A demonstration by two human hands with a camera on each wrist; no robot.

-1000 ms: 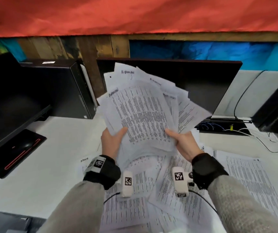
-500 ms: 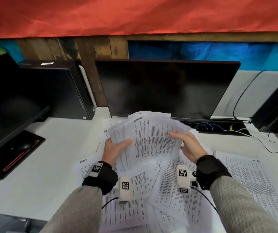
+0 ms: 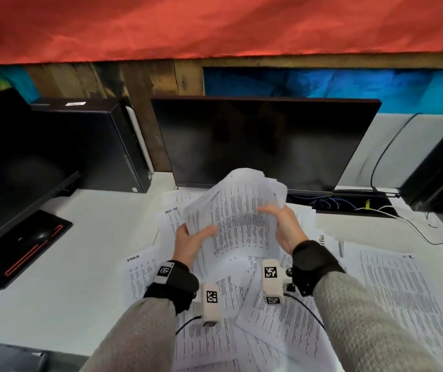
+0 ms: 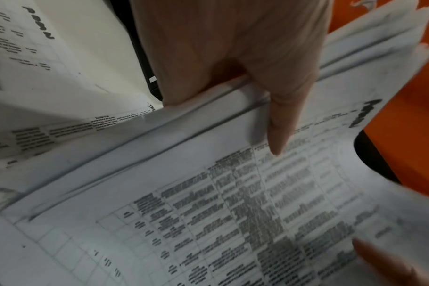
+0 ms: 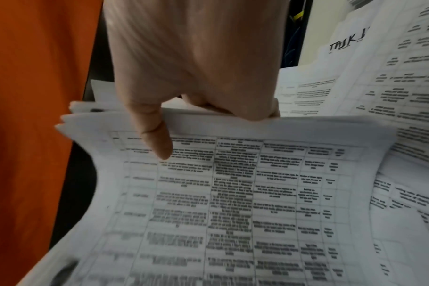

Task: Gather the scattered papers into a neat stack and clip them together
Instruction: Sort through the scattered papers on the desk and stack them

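Observation:
A thick bundle of printed sheets (image 3: 237, 210) stands bowed over the desk in front of the middle monitor. My left hand (image 3: 196, 234) grips its left edge, thumb on the front sheet and fingers behind. My right hand (image 3: 279, 218) grips the right edge the same way. In the left wrist view the left hand (image 4: 269, 116) pinches the uneven sheet edges of the bundle (image 4: 208, 203). The right wrist view shows the right hand (image 5: 184, 123) holding the bundle (image 5: 233, 193) at its top edge. More loose sheets (image 3: 402, 296) lie scattered and overlapping on the desk under my forearms.
A dark monitor (image 3: 263, 146) stands close behind the bundle. A black computer tower (image 3: 94, 140) and a second monitor (image 3: 14, 167) are at the left. Tangled cables (image 3: 327, 204) lie at the back right. Bare white desk (image 3: 81, 251) shows at the left.
The bundle, held high and fanned out a second ago, has come down toward the desk. Both hands have pushed inward, so the sheets are now drawn closer and bowed.

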